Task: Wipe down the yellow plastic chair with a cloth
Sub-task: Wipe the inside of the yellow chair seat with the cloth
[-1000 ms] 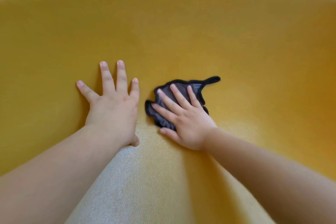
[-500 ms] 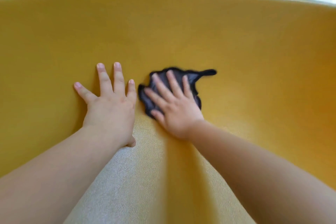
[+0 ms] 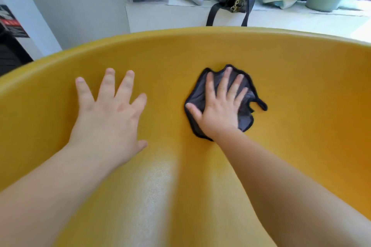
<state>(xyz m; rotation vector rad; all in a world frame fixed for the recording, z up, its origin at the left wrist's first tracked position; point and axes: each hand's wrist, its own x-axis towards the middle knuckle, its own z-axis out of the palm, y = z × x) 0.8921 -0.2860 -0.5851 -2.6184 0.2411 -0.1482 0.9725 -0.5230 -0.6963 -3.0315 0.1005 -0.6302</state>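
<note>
Rightward, away from the left hand (image 3: 108, 114), the right hand (image 3: 220, 110) slid the cloth (image 3: 246, 118); both grips flat, wide; chair rim (image 3: 200, 33) near above.

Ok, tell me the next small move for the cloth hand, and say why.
Probably slide the cloth rightward along the inner back of the chair. The right hand presses flat on the cloth, the left hand braces flat beside it, and a broad stretch of yellow surface lies to the cloth's right.

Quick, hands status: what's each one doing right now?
Left hand: open, flat on the yellow chair, holding nothing.
Right hand: open, fingers straight, pressing the dark cloth against the chair.
</note>
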